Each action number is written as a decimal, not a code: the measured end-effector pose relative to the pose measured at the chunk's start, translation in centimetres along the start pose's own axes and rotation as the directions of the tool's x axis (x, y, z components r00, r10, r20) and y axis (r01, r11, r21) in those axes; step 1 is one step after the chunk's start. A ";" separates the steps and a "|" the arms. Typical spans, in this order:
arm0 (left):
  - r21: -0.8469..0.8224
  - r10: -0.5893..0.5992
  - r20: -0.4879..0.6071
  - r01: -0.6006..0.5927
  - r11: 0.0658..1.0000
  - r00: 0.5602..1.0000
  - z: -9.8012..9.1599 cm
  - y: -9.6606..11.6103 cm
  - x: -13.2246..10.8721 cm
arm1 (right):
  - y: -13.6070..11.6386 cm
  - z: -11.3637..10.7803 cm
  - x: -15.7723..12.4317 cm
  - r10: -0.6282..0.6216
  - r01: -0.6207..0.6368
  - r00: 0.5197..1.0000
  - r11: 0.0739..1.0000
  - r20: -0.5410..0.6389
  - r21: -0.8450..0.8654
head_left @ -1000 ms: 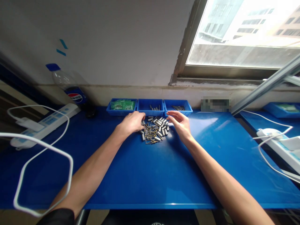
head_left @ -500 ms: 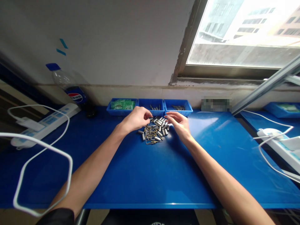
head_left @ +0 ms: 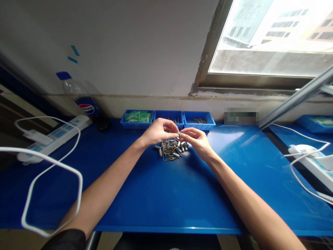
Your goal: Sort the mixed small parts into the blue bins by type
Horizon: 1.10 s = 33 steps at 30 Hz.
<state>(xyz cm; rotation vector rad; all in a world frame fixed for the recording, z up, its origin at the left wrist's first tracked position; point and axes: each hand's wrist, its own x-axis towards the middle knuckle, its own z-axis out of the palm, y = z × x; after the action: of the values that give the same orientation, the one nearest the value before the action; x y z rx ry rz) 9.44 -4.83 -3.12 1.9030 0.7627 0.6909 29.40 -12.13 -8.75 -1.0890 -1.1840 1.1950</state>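
Note:
My left hand and my right hand meet fingertip to fingertip above a pile of metal parts. Between their closed fingertips is a small silvery metal piece, mostly covered by the fingers; its exact kind is too small to make out. The pile under the hands mixes short silver cylinders with thin, brass-toned and dark pins. Behind it, the middle blue bin holds some small metal parts and is partly hidden by my left hand. The right blue bin holds thin dark metal pins.
A left blue bin contains green packets. At the left stand a cola bottle and a white power strip with a looping cable. Another power strip lies right, near a slanted metal bar. The blue table carries everything.
My hands were apart at either side of the pile. They have come together above it, now with a small metal piece between the fingertips. The camera view has shifted slightly.

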 end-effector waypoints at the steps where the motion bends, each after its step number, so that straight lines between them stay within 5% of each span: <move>1: -0.008 -0.001 0.013 0.001 1.000 1.000 0.0 -0.1 0.0 | 0.1 -0.1 0.0 0.006 -0.006 1.000 1.000 -0.003 0.001; 12: -0.041 -0.027 0.026 0.028 0.999 0.999 -0.2 -0.6 0.0 | 0.4 0.0 0.1 -0.006 0.007 1.000 1.000 -0.011 0.018; 20: -0.037 -0.012 -0.309 0.000 0.999 0.951 -0.6 -2.8 0.9 | 0.5 -0.2 0.1 -0.002 0.003 0.999 1.000 -0.036 0.021; 26: 0.037 -0.010 -0.414 0.028 0.999 0.910 -0.9 -3.1 1.1 | 0.7 -0.3 0.2 -0.019 0.020 0.999 0.999 -0.034 0.038; 29: 0.297 0.025 -0.313 0.073 0.952 0.950 -1.5 -2.3 0.6 | 0.8 -0.3 0.2 -0.021 0.022 0.999 0.999 -0.033 0.043; 33: 0.641 -0.091 -0.050 0.101 0.761 0.995 -2.0 -1.4 -0.2 | 0.8 -0.3 0.3 -0.013 0.014 0.999 0.999 -0.036 0.046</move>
<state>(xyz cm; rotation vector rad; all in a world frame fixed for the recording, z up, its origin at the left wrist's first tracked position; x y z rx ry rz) 7.51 -3.39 -3.61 2.4519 1.2156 0.3946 29.60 -11.79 -9.53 -1.0618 -1.1292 1.1828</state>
